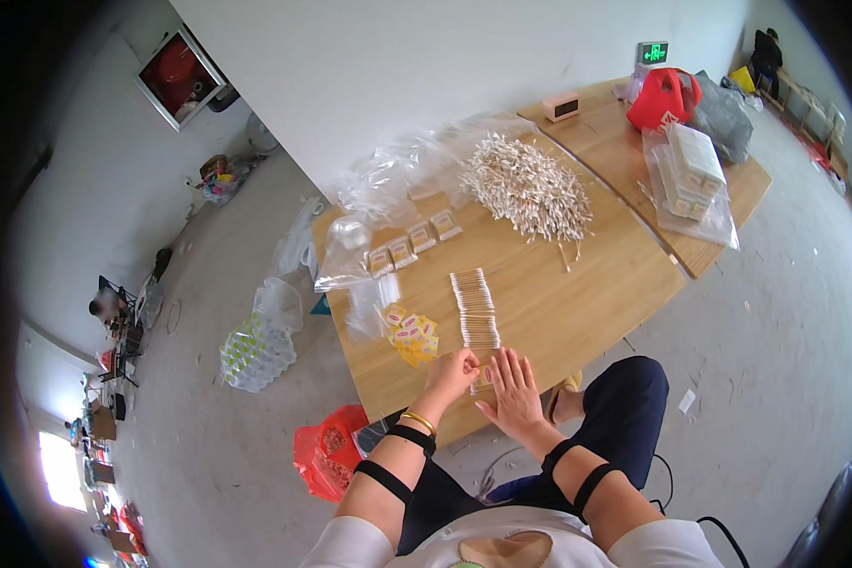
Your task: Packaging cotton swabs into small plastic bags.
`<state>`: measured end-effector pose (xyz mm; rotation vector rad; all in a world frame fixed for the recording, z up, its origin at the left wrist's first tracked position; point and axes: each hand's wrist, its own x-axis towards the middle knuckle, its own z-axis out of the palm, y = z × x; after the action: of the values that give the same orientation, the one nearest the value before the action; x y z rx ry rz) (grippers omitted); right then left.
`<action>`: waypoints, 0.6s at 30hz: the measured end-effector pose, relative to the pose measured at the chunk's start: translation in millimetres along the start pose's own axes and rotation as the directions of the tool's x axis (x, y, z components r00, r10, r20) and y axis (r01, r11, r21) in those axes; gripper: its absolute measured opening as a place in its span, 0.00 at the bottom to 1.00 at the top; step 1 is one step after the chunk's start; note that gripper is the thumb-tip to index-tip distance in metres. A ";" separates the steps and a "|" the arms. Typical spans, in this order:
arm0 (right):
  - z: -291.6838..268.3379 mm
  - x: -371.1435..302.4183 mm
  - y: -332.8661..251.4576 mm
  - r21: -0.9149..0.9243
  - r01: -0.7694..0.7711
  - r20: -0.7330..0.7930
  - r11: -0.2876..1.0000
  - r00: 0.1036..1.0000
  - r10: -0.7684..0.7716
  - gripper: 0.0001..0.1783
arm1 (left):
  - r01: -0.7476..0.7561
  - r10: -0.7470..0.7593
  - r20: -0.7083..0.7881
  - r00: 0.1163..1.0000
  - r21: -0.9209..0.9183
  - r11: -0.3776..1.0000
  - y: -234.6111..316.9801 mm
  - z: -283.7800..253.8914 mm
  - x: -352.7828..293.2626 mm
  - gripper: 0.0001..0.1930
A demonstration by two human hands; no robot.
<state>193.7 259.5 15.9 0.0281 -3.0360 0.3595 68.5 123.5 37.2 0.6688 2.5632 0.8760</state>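
Note:
A long row of thin wooden sticks point(474, 308) lies across the wooden table point(577, 303), running toward me. At its near end, my left hand point(451, 372) has its fingertips pinched on a few of the sticks. My right hand point(513, 388) rests flat beside it, fingers spread, on the near end of the row at the table's front edge. A big loose heap of the same sticks point(528, 187) sits at the far side of the table.
Yellow packets point(412, 336) lie left of the row, small packs point(412, 244) and clear plastic bags point(398, 175) farther back. A second table point(743, 189) holds a red bag point(663, 97), wrapped boxes point(693, 166) and a clock point(562, 106). A red bag point(329, 454) and a bagged bundle point(256, 350) lie on the floor.

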 end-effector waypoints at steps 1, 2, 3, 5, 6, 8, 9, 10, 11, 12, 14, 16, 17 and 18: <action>0.1 -0.2 0.2 0.001 -0.001 -0.002 1.000 1.000 0.001 0.50 | 0.004 -0.004 -0.008 1.000 -0.009 1.000 0.6 0.3 -0.2 0.07; 0.1 -0.3 0.2 0.003 -0.002 -0.004 1.000 1.000 0.002 0.50 | 0.005 -0.005 -0.005 1.000 -0.009 1.000 1.3 0.6 -0.3 0.07; 0.1 -0.3 0.3 0.004 -0.003 -0.003 1.000 1.000 0.003 0.50 | 0.009 -0.009 -0.013 1.000 -0.010 1.000 2.2 1.2 0.0 0.07; 0.6 0.2 -0.1 -0.006 0.001 -0.008 1.000 1.000 -0.001 0.50 | 0.015 -0.015 -0.022 1.000 -0.010 1.000 1.6 1.9 -1.0 0.07; 0.7 0.2 -0.7 -0.005 0.002 -0.008 1.000 1.000 -0.002 0.50 | 0.020 -0.020 -0.026 0.999 -0.012 1.000 1.2 1.9 -1.3 0.08; 0.7 0.1 0.7 -0.011 -0.006 0.001 1.000 1.000 0.006 0.50 | 0.021 -0.022 -0.024 0.999 -0.018 1.000 4.9 3.0 -1.5 0.08; 0.6 -0.3 2.0 -0.013 -0.010 0.002 1.000 1.000 0.010 0.50 | 0.039 -0.041 -0.036 0.999 -0.066 0.997 6.8 4.1 -2.9 0.09; 0.3 -0.4 1.7 -0.019 -0.012 0.008 1.000 1.000 0.012 0.50 | 0.058 -0.064 -0.049 0.997 -0.114 0.992 6.9 4.2 -4.5 0.10; 0.1 -0.5 1.9 -0.026 -0.014 0.014 1.000 1.000 0.015 0.50 | 0.057 -0.062 -0.048 0.997 -0.114 0.992 4.8 6.0 -4.2 0.10; -0.2 -0.8 2.8 -0.027 -0.017 0.015 0.999 1.000 0.017 0.50 | 0.071 -0.080 -0.041 0.996 -0.178 0.981 2.4 8.5 -3.1 0.10; -2.2 1.0 -1.9 -0.026 -0.005 0.016 1.000 1.000 0.005 0.50 | 0.094 -0.109 -0.052 0.993 -0.236 0.967 -18.2 14.4 -4.1 0.11; -2.9 2.3 -4.5 -0.025 0.003 0.018 1.000 1.000 -0.003 0.50 | 0.113 -0.132 -0.021 0.991 -0.395 0.912 -28.1 21.5 -2.9 0.12; -2.3 2.0 -2.7 -0.030 -0.004 0.022 1.000 1.000 0.005 0.50 | 0.112 -0.129 -0.018 0.991 -0.397 0.911 -24.8 24.2 -2.6 0.12; -1.8 1.7 -1.8 -0.032 -0.006 0.023 0.999 1.000 0.007 0.50 | 0.123 -0.144 -0.037 0.989 -0.343 0.931 -21.5 26.4 -3.5 0.12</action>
<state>192.2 258.2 18.2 0.0209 -3.0646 0.3140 76.8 119.2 4.2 0.3644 2.3875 1.2681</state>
